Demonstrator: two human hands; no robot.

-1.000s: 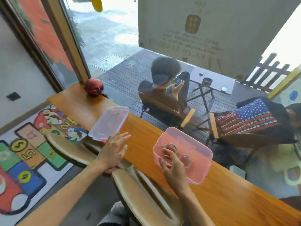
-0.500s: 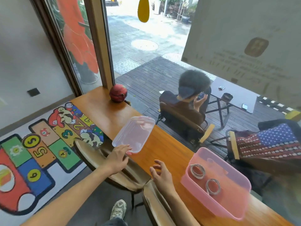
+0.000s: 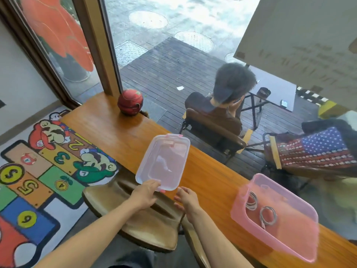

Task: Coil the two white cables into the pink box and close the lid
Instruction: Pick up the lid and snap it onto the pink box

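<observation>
The clear pinkish lid (image 3: pixel 164 161) lies on the wooden counter (image 3: pixel 116 132), overhanging its near edge. My left hand (image 3: pixel 144 194) grips the lid's near left corner, fingers over its rim. My right hand (image 3: pixel 186 198) hovers by the near right corner, fingers apart and holding nothing. To the right stands the pink box (image 3: pixel 280 240), open. Two coiled white cables lie inside it side by side, one (image 3: pixel 251 201) at the left end and the other (image 3: pixel 268 215) beside it.
A red round object (image 3: pixel 130 101) sits at the counter's far left, against the window. Brown padded stools (image 3: pixel 146 219) stand under the counter's near edge. Behind the glass a person (image 3: pixel 222 105) sits on a chair. A colourful rug (image 3: pixel 38 171) covers the floor at left.
The view has swung left and down. My right hand left the pink box and came to the lid's near corner. My left hand reached the lid and took hold of its near edge.
</observation>
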